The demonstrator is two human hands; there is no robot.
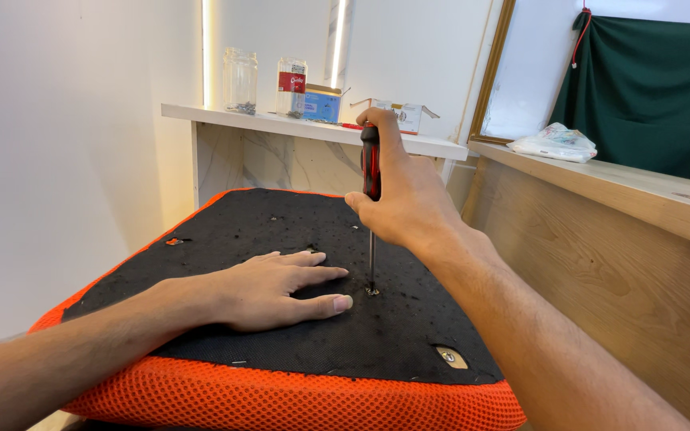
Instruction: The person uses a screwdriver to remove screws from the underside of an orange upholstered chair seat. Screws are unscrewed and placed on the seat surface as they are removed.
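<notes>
A person's left hand (281,287) lies flat, fingers spread, on the black fabric underside of an upturned orange mesh seat cushion (297,395), seemingly pinning it steady. Just beside the thumb, a screw (372,291) sits in the fabric, the tip of a red-and-black screwdriver (370,172) planted upright on it. The right hand (405,199) is wrapped tight around the handle, pressing down from above. Behind, glass jars (240,80) and small boxes (323,104) stand on a white shelf (313,128).
</notes>
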